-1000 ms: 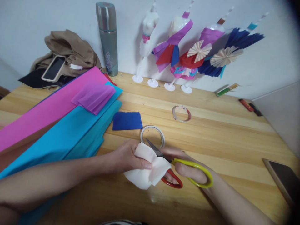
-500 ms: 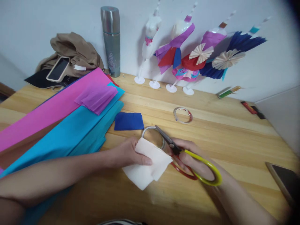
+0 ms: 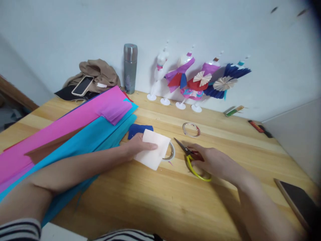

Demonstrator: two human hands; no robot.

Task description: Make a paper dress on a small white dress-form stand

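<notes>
Between the thumb and fingers of my left hand (image 3: 135, 146) is a square of pale, creamy-white paper (image 3: 154, 154). My right hand (image 3: 214, 160) has its fingers round the handles of a pair of scissors (image 3: 187, 151), low over the table. Their blades look closed and point away to the left; one handle is yellow. A roll of tape (image 3: 172, 153) lies partly hidden under the paper. Just behind my left hand a folded dark blue piece of paper (image 3: 140, 128) rests on the table.
Long pink (image 3: 82, 108) and blue paper sheets (image 3: 82, 137) cover the left side. At the back stand a flask (image 3: 130, 72) and several decorated figures on white bases (image 3: 180, 105). A thin ring (image 3: 184, 129) lies mid-table. A phone (image 3: 297, 201) is at the right edge.
The scissors have moved down and away from the paper, toward the tabletop. The white paper has shifted up and now lies flatter in my left hand. The camera view has tilted up.
</notes>
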